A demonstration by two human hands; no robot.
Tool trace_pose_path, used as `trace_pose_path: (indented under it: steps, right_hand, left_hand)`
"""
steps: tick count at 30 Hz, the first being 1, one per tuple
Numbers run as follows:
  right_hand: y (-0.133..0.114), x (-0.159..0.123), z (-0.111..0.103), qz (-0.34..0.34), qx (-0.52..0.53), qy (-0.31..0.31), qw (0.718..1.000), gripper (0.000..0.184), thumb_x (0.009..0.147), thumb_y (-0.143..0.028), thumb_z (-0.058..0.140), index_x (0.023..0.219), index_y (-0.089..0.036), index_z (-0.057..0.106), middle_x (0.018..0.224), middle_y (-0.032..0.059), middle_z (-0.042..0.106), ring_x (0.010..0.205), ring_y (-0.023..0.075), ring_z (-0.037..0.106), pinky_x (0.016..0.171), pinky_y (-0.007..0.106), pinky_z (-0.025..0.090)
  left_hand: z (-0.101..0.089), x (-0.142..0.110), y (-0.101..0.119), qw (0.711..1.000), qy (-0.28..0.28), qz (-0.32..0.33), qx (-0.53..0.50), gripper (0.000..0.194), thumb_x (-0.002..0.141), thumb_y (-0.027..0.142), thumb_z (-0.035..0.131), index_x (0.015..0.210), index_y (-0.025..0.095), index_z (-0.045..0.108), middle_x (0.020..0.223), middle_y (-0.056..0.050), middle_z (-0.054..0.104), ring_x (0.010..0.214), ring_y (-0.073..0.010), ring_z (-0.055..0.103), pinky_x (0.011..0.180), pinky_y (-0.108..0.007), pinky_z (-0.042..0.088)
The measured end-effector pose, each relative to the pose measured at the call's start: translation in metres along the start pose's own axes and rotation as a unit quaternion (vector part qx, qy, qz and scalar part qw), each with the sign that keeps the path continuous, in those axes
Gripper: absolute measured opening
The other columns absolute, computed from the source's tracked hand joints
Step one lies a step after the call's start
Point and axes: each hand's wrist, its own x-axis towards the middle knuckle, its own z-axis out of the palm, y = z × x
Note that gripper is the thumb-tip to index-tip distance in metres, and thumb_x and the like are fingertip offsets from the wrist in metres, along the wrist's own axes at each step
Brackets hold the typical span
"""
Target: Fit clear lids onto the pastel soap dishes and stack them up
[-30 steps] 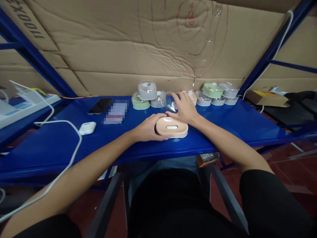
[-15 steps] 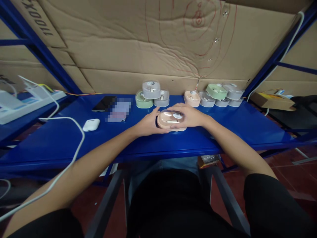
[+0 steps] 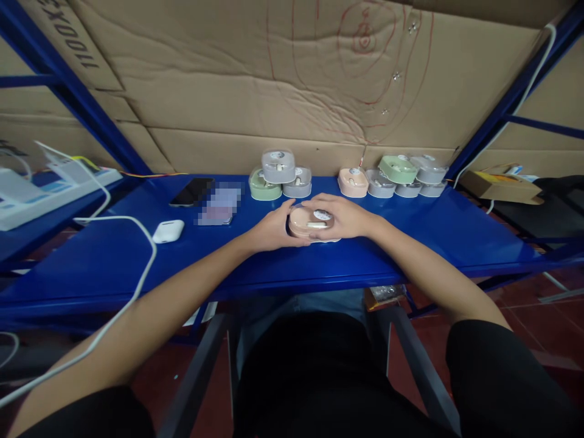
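Just above the desk, near the middle, is a small peach container (image 3: 300, 222) with a clear lid, a round white sticker and a light strip on its front. My left hand (image 3: 276, 228) cups its left side, thumb and fingers curved around it. From the right, my right hand (image 3: 344, 216) grips the lid and side, hiding that end. A whitish scalloped edge (image 3: 332, 241) shows beneath the container; what it belongs to is unclear. Behind my hands, similar lidded containers stand in two groups: a grey one (image 3: 278, 167) on two others, and a green one (image 3: 399, 169) in the right group.
On the blue desk (image 3: 219, 261), to the left, lie a white earbud case (image 3: 168, 231), a dark phone (image 3: 191, 191) and a blurred-out phone (image 3: 221, 204). A white cable (image 3: 148, 267) crosses my left arm. Cardboard (image 3: 205, 103) backs the desk.
My right hand has shifted slightly left on the container, covering more of its right end. The left hand keeps its place, and the containers behind have not moved.
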Motion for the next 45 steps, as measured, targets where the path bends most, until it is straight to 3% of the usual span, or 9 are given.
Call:
trace_pose_path:
  steps: [3, 9, 13, 22, 34, 39, 45]
  right_hand:
    - [-0.003, 0.001, 0.002, 0.002, -0.034, -0.008, 0.999, 0.078, 0.092, -0.063, 0.08, 0.156, -0.021, 0.067, 0.141, 0.0172, 0.073, 0.126, 0.0365, 0.071, 0.11, 0.055, 0.059]
    - [-0.007, 0.001, 0.004, 0.016, -0.082, -0.027, 0.996, 0.085, 0.095, -0.071, 0.074, 0.164, -0.023, 0.061, 0.14, 0.0176, 0.072, 0.122, 0.0386, 0.07, 0.102, 0.053, 0.059]
    - [-0.007, 0.002, 0.005, 0.012, -0.102, -0.031, 0.994, 0.091, 0.094, -0.076, 0.073, 0.165, -0.021, 0.061, 0.139, 0.0185, 0.072, 0.118, 0.0377, 0.07, 0.099, 0.051, 0.059]
    - [-0.01, 0.004, 0.002, 0.001, -0.138, -0.055, 0.989, 0.09, 0.094, -0.069, 0.075, 0.166, -0.019, 0.059, 0.139, 0.0191, 0.073, 0.113, 0.0376, 0.07, 0.101, 0.054, 0.057]
    - [0.004, 0.001, 0.009, 0.019, -0.035, -0.019, 0.999, 0.091, 0.091, -0.068, 0.081, 0.168, -0.026, 0.056, 0.147, 0.0166, 0.068, 0.132, 0.039, 0.067, 0.112, 0.058, 0.058]
    - [0.023, -0.004, 0.002, 0.065, 0.025, -0.035, 0.997, 0.108, 0.083, -0.077, 0.087, 0.173, -0.027, 0.051, 0.146, 0.015, 0.071, 0.131, 0.0403, 0.068, 0.115, 0.062, 0.056]
    - [0.037, -0.007, 0.004, 0.063, 0.053, -0.019, 0.996, 0.108, 0.083, -0.078, 0.088, 0.173, -0.03, 0.053, 0.15, 0.0127, 0.072, 0.133, 0.0397, 0.068, 0.12, 0.062, 0.054]
  left_hand:
    - [-0.001, -0.001, 0.003, 1.0, -0.003, -0.001, 0.008, 0.127, 0.066, 0.069, 0.097, 0.167, 0.016, 0.043, 0.168, -0.027, 0.059, 0.155, -0.0502, 0.059, 0.127, -0.062, 0.049]
    - [-0.004, -0.003, 0.009, 1.0, -0.007, 0.02, 0.016, 0.099, 0.071, 0.066, 0.094, 0.152, 0.023, 0.056, 0.152, -0.017, 0.072, 0.142, -0.0459, 0.069, 0.116, -0.058, 0.058]
    - [-0.004, -0.003, 0.01, 0.999, -0.011, 0.015, 0.026, 0.099, 0.071, 0.067, 0.093, 0.15, 0.022, 0.057, 0.148, -0.018, 0.074, 0.139, -0.0459, 0.07, 0.115, -0.059, 0.058]
    - [-0.005, -0.004, 0.011, 0.999, -0.01, 0.011, 0.029, 0.097, 0.071, 0.067, 0.093, 0.149, 0.022, 0.058, 0.147, -0.018, 0.074, 0.14, -0.0467, 0.069, 0.116, -0.059, 0.057]
    - [-0.006, -0.002, 0.006, 1.0, 0.005, 0.024, 0.019, 0.1, 0.071, 0.067, 0.095, 0.151, 0.021, 0.057, 0.147, -0.018, 0.074, 0.137, -0.0454, 0.071, 0.115, -0.058, 0.058]
    - [-0.01, -0.001, -0.004, 0.999, 0.027, 0.026, 0.028, 0.103, 0.072, 0.062, 0.095, 0.156, 0.019, 0.054, 0.154, -0.02, 0.071, 0.139, -0.0438, 0.07, 0.117, -0.058, 0.056]
    - [-0.018, 0.001, -0.014, 0.995, 0.008, 0.098, 0.014, 0.098, 0.08, 0.054, 0.09, 0.166, 0.025, 0.052, 0.17, -0.016, 0.062, 0.153, -0.0421, 0.062, 0.128, -0.058, 0.049]
